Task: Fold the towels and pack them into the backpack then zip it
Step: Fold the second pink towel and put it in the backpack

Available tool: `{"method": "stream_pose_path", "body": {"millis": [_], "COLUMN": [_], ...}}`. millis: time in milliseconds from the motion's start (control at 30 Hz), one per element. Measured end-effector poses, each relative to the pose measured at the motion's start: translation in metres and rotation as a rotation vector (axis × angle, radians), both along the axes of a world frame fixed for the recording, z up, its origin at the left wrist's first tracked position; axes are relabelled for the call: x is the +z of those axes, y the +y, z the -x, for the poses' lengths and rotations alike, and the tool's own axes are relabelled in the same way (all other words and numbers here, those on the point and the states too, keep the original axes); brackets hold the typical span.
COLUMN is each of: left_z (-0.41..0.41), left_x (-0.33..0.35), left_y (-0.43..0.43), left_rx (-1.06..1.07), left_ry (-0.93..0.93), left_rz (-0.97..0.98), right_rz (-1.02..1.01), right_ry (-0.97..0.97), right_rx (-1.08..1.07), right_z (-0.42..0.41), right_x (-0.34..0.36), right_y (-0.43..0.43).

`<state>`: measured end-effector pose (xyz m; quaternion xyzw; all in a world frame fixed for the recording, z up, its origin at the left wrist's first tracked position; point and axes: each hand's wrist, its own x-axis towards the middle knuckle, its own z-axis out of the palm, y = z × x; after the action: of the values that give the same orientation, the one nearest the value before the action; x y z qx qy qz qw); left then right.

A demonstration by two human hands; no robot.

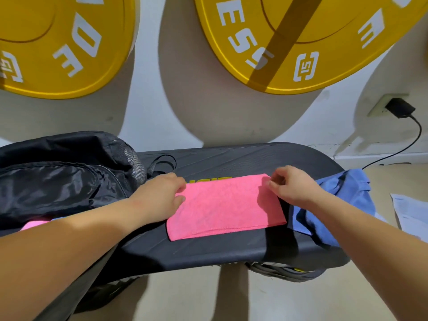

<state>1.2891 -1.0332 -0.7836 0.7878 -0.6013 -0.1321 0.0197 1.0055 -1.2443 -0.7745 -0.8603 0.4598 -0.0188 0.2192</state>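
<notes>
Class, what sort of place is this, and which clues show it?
Probably a gym or home workout room: big yellow weight plates stand at the wall, and the pink towel lies on a black padded bench.

A: What of the person shows from the head view?

B: Only the arms and hands. The left forearm and the right forearm are bare from the wrist to the edge of the view, and the wide lens makes them look broad near the camera.

A: And the hands?

B: The left hand and the right hand are bare too. The nails look short and plain, though they are too small to be sure.
</notes>
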Motion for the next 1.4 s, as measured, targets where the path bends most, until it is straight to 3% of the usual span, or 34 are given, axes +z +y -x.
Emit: {"method": "stream_pose_path", "body": {"millis": [200,333,433,633,800,1000,1100,1267,1333,1400], "left_z": [-0.007,-0.009,-0.006,-0.019,-0.027,-0.021,-0.014,0.035,0.058,0.078], "left_x": [-0.01,-0.011,-0.002,0.017,0.021,0.058,0.057,0.025,0.016,0.009], "left_y": [-0.025,-0.028,-0.029,-0.038,-0.065,-0.121,-0.12,-0.057,-0.028,-0.005], "left_rx": [0.133,0.227,0.316,0.617,0.424,0.173,0.154,-0.095,-0.241,-0.359], "left_ry": [-0.02,0.11,0.323,0.641,0.267,0.021,-0.036,0.033,0.056,0.063], "left_rz": [-0.171,-0.192,-0.153,0.194,0.299,0.349,0.351,0.226,0.14,0.045], "right_rz": [-0.036,0.003,-0.013,-0.558,-1.042,-1.302,-1.107,-0.433,-0.224,-0.151], "right_ry": [0.033,0.105,0.05,-0.28,-0.192,-0.246,-0.039,0.354,0.327,0.202], "right_rx": [0.122,0.129,0.122,-0.148,-0.137,-0.112,-0.093,0.092,0.197,0.275], "right_z": [-0.034,-0.045,-0.048,-0.033,-0.01,-0.012,-0.015,-0.012,-0.012,-0.013], "right_x": [-0.026,-0.03,-0.02,0.008,0.008,-0.004,-0.005,0.01,0.012,0.008], "right_y": [0.002,0.001,0.002,0.006,0.025,0.052,0.064,0.066,0.059,0.057]}}
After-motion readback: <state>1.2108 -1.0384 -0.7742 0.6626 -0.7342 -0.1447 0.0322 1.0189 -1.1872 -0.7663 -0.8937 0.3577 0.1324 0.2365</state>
